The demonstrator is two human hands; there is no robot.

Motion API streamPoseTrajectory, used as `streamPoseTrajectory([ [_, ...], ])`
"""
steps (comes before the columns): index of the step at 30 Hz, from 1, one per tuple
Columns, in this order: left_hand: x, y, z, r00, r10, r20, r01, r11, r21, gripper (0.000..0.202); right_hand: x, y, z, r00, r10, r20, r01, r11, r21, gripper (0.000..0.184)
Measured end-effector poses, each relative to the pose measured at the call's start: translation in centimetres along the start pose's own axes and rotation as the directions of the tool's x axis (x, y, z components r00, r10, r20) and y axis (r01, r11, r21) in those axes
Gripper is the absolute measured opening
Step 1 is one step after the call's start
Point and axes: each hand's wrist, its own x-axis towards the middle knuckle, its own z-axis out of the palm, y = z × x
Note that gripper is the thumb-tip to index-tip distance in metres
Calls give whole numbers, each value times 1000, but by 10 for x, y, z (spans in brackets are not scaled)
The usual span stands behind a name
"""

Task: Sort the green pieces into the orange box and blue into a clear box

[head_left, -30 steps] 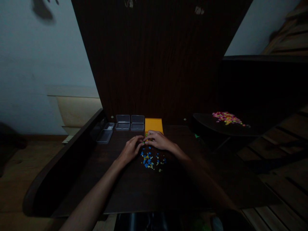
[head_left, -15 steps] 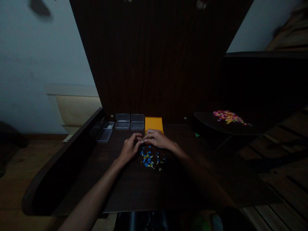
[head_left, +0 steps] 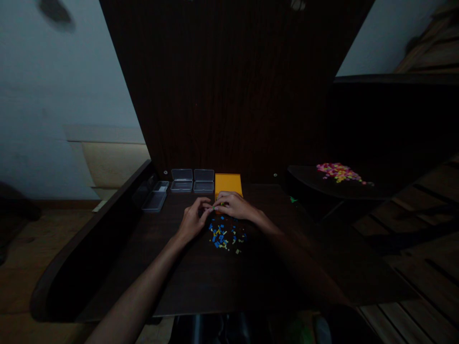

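Observation:
My left hand [head_left: 193,219] and my right hand [head_left: 234,205] meet just behind a pile of small building bricks [head_left: 220,236] in blue, yellow and pale colours. Thumb and fingers of both are pinched around a tiny green piece [head_left: 213,208], whose exact shape is too small to make out. Directly behind my right hand stands an open yellow box [head_left: 228,184], its front part covered by the fingers. A speck of yellow-green shows under the right fingers.
Two open clear plastic cases [head_left: 181,185] stand against the back panel, with another clear case [head_left: 155,201] at the left wall of the dark desk [head_left: 201,291]. Pink and yellow small pieces [head_left: 339,172] lie heaped on a side shelf at the right. A green scrap [head_left: 293,199] lies near it.
The view has shifted very slightly. Both hands keep their pinch at the same spot, with only tiny finger movement, and a bit more of the green piece shows.

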Motion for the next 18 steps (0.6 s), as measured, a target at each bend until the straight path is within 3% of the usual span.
streamPoseTrajectory([
  [10, -1, -1, 1, 999, 13, 46, -14, 1000, 26, 28, 0, 9, -3, 999, 24, -32, -24, 1000, -13, 13],
  [18, -1, -4, -1, 999, 35, 29, -37, 995, 88, 28, -3, 34, 4, 983, 173, -61, -179, 978, -112, 12],
])
